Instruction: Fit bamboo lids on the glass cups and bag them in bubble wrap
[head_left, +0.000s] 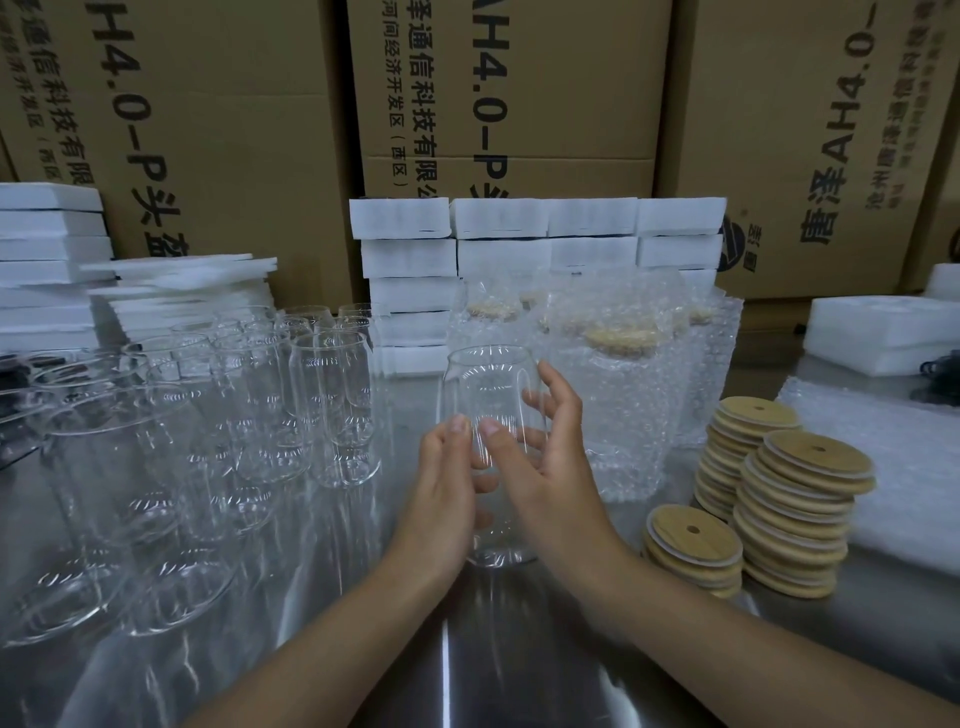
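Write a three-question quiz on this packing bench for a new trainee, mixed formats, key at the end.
1. True or false: the glass cup held between the left hand and the right hand already wears a lid.
2. The stacks of bamboo lids stand: A left of the held cup; B right of it; C under it.
3. Fill in: the finished cups behind the hands stand in ___ bags.
Key: 1 false; 2 B; 3 bubble wrap.
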